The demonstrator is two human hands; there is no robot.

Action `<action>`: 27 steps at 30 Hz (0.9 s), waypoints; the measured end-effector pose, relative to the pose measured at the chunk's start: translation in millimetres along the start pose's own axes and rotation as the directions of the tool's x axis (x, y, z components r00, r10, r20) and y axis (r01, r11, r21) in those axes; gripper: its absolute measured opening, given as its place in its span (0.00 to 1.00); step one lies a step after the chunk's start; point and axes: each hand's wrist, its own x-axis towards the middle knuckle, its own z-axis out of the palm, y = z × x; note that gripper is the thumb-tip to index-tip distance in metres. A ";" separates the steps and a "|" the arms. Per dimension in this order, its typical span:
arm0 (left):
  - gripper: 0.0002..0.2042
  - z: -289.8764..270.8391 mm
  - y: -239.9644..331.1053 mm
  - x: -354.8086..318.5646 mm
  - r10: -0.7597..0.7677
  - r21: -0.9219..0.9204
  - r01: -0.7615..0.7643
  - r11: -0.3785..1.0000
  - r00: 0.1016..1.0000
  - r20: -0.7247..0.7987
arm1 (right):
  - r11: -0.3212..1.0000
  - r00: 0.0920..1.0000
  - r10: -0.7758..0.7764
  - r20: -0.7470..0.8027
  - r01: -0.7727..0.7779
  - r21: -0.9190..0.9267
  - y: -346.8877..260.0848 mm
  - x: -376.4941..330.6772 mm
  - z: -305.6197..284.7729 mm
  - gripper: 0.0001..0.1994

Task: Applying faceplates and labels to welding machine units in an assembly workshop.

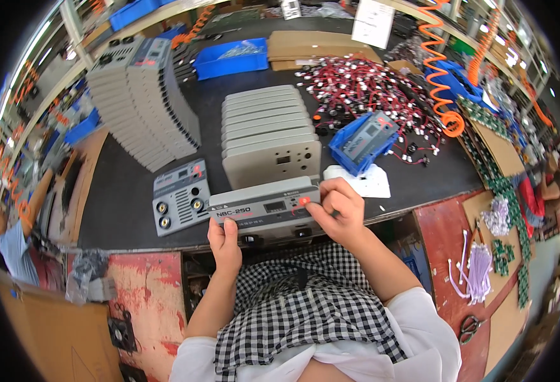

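Note:
At the table's near edge I hold a grey metal front panel [264, 209] tilted toward me, with a printed label and a small dark window. My left hand [227, 245] grips its lower left part, thumb on the front and the other fingers hidden behind. Curled at the right end is my right hand [340, 213], its thumb on the face beside a red spot. Just behind stands a row of similar grey panels [270, 159]. Flat to the left lies another panel [181, 197] with a label and round brass-coloured connectors.
A tall, leaning stack of panels [143, 105] stands at left. Behind are a blue bin of small parts [232, 58] and a heap of red wires [362, 86]. A blue tray [362, 143] holds labels. Orange coiled hoses [442, 70] hang at right; scissors [469, 329] lie lower right.

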 end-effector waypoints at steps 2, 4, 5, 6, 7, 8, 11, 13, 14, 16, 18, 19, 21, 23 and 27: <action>0.15 -11.1 6.8 0.0 0.089 0.034 -0.089 0.995 0.996 -0.014 | 0.998 0.996 0.003 0.084 -0.009 0.066 -6.5 -3.0 -2.8 0.15; 0.16 -35.8 11.9 7.8 0.185 0.205 -0.187 0.961 0.982 0.028 | 0.999 0.996 0.009 0.085 -0.013 0.050 -4.4 2.8 1.2 0.14; 0.15 -33.4 37.4 16.8 0.171 0.173 -0.158 0.972 0.983 -0.063 | 1.000 0.997 0.018 0.076 -0.019 0.017 -1.6 4.5 3.1 0.14; 0.14 -41.5 43.4 28.8 0.159 0.158 -0.133 0.978 0.974 -0.162 | 0.996 0.994 0.066 0.090 -0.060 -0.065 5.3 3.3 4.2 0.16; 0.11 -51.0 51.2 43.1 0.079 0.042 -0.073 0.996 0.982 -0.171 | 0.988 0.994 0.099 0.043 -0.093 -0.122 11.7 4.0 6.2 0.16; 0.10 -64.7 55.9 56.2 0.023 0.010 -0.022 1.000 0.976 -0.215 | 0.982 0.989 0.147 0.026 -0.143 -0.124 20.1 0.9 9.0 0.16; 0.12 -100.3 68.2 96.9 -0.233 0.032 0.252 0.967 0.930 -0.283 | 0.978 0.985 0.173 0.004 -0.171 -0.120 30.0 -1.0 16.4 0.15; 0.12 -122.6 61.4 118.4 -0.279 0.089 0.320 0.943 0.909 -0.311 | 0.980 0.991 0.131 -0.021 -0.133 -0.150 26.4 0.4 17.4 0.15; 0.13 -134.6 53.3 128.9 -0.321 0.138 0.384 0.913 0.885 -0.337 | 0.982 0.992 0.126 -0.023 -0.128 -0.141 27.3 0.3 18.7 0.15; 0.14 -149.3 30.8 145.5 -0.246 0.350 0.380 0.857 0.896 -0.370 | 0.975 0.984 0.175 -0.038 -0.178 -0.132 30.2 -1.2 19.5 0.14; 0.19 -158.7 11.3 153.6 -0.229 0.540 0.429 0.724 0.888 -0.400 | 0.975 0.987 0.161 -0.028 -0.163 -0.150 28.1 0.6 19.2 0.13; 0.23 -153.5 5.6 157.1 -0.247 0.623 0.461 0.632 0.882 -0.402 | 0.972 0.988 0.154 -0.015 -0.155 -0.177 29.2 1.0 16.9 0.13; 0.30 -147.7 -4.0 151.3 -0.108 0.939 0.303 0.163 0.951 -0.288 | 0.970 0.988 0.157 -0.008 -0.156 -0.186 29.1 1.4 16.4 0.12; 0.29 -145.3 -14.7 144.7 -0.122 0.966 0.201 0.164 0.976 -0.182 | 0.969 0.987 0.160 0.004 -0.156 -0.193 27.9 1.3 16.6 0.12; 0.28 -143.8 -12.6 138.9 -0.196 0.946 0.183 0.267 0.971 -0.133 | 0.970 0.980 0.195 -0.048 -0.200 -0.135 33.2 -2.9 21.5 0.12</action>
